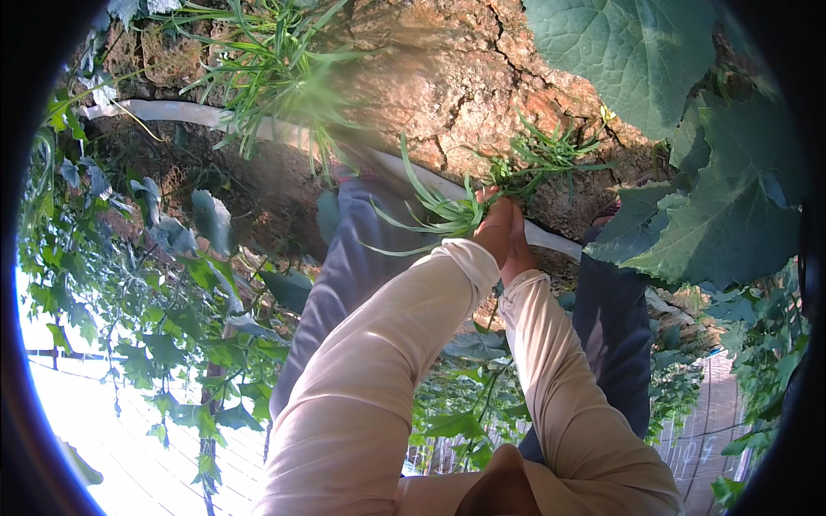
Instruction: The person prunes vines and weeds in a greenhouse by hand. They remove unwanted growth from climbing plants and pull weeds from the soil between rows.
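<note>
Both hands are together, low over the soil beside a white flat hose. My left hand [494, 224] is closed around a tuft of green grass [448, 209], whose long blades fan out to the left. Pressed against it on the right is my right hand [517, 248]. Its fingertips are hidden, so what they hold cannot be made out. Just beyond the fingers, small weeds [555, 151] grow from the cracked soil [445, 84]. Behind the hands passes the white hose [419, 177].
A larger grass clump [277, 71] grows across the hose at upper left. Broad vine leaves [716, 193] crowd the right side. My trousered legs [361, 238] stand on either side of the hands. Leafy vines [193, 348] and a post [210, 387] are at lower left.
</note>
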Available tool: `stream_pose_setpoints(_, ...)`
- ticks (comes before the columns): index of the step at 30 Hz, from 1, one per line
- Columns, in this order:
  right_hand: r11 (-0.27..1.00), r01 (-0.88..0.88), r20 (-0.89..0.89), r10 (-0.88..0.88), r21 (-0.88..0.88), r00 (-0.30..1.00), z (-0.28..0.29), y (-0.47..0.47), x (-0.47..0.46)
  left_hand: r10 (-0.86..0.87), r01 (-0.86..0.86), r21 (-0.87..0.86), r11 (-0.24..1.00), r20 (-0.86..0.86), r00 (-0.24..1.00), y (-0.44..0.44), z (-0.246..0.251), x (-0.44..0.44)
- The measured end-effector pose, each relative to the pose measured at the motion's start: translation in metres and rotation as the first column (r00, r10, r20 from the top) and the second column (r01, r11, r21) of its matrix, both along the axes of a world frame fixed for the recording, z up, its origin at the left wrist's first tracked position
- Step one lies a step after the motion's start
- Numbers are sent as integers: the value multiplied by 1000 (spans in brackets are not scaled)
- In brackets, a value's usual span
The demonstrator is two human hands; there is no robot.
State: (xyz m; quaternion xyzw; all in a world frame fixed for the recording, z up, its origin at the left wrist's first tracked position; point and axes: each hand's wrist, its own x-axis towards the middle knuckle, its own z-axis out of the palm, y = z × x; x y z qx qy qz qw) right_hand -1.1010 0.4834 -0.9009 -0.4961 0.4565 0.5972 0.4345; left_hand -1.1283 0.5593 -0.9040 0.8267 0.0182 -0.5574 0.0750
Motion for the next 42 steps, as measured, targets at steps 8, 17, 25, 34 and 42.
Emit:
stream_pose_setpoints(8,997,76,-205,-75,-1,976,-45,-32,-18,441,-437,-102,894,21,897,5,-1,-11)
stream_pose_setpoints(17,746,-664,-144,664,51,734,-122,-32,51,893,-901,-83,426,-119,434,25,21,-2)
stream_pose_setpoints(25,607,-792,-136,792,69,595,-100,28,32,-8,12,380,925,-12,1000,-47,35,2)
stream_pose_setpoints(34,854,-518,-406,458,-46,791,-123,-16,39,614,-602,-144,786,64,787,27,117,21)
stream_pose_setpoints(42,833,410,-262,-330,371,907,-90,-10,-12,819,-736,-364,571,180,545,112,194,-24)
